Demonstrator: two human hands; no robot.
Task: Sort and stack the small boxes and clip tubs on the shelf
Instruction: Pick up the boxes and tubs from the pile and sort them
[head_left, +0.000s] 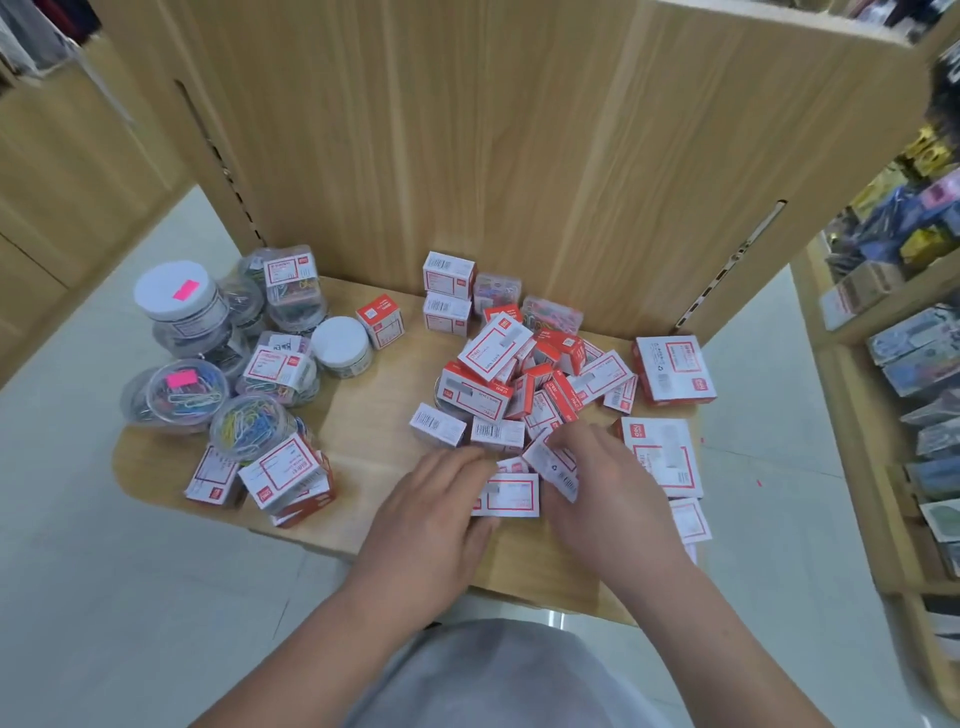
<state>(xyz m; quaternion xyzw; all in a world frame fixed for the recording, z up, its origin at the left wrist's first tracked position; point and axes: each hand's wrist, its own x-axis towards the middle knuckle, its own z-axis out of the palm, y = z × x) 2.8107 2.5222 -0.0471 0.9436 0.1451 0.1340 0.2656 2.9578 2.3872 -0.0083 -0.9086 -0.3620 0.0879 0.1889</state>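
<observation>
The left hand (441, 499) grips the left end of a flat box (511, 496), white with a red frame. Its fingers curl over the box's far edge and its thumb lies at the near edge. The right hand (602, 493) has its fingers bent round a tilted box (553, 465), which leans at the flat box's right end; where the thumb lies I cannot tell. Both boxes are near the front edge of the shelf (374, 415), a little right of its middle.

Behind the hands, in the middle of the shelf, lies a heap of small boxes (519, 374), red and white, jumbled at all angles. By the back edge, close to the wooden back panel (467, 156), is a pair of boxes (448, 293), one in front of the other. Clear cases (550, 312) of coloured clips lie just to their right. A big box (672, 369) lies at the right edge, and a second big box (662, 454) lies in front of it, beside the right hand.

Along the left edge crowd the tubs (249, 426), clear ones full of coloured paper clips. A tall jar (182, 299) with a white lid and a pink sticker is at the back left. A small white-lidded tub (340, 345) stands nearest the middle, with a lone box (381, 320) just behind it. At the front left corner a few boxes sit in a rough stack (285, 475).
</observation>
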